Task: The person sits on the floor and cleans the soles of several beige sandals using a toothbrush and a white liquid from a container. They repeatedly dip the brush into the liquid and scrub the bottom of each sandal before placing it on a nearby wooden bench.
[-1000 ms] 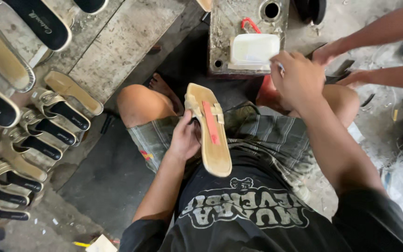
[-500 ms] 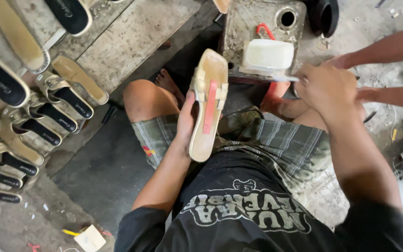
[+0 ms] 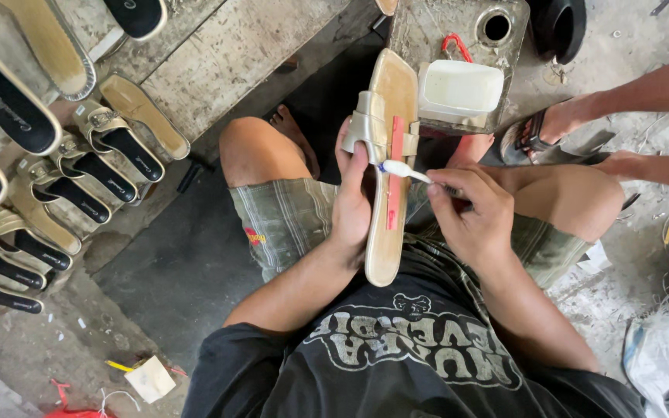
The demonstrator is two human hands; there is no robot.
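We see our left hand (image 3: 352, 203) wrapped around the edge of a tan, flat-soled sandal with a pale gold strap (image 3: 388, 155), fingers clamped on it and thumb pressed near the strap, holding it sole-up above our lap over the green plaid shorts (image 3: 288, 220). A red strip (image 3: 394, 174) runs lengthwise down the middle of the sole. Our right hand (image 3: 470, 217) is closed on a small white-tipped brush (image 3: 404, 170), its tip touching the sole just beside the red strip, near the strap.

Beyond the sandal's toe sits a white rectangular plastic tub (image 3: 458, 89) on a grey metal block with a round hole (image 3: 427, 31); the tub stands close to the sandal, but we cannot tell if they touch.

To the left, rows of finished sandals with black insoles and gold straps (image 3: 48, 186) lie on weathered wooden boards (image 3: 218, 54). At the right edge, another person's forearm (image 3: 644, 89) and hand (image 3: 625, 164) reach in, well apart from ours, beside a foot in a dark sandal (image 3: 532, 135)
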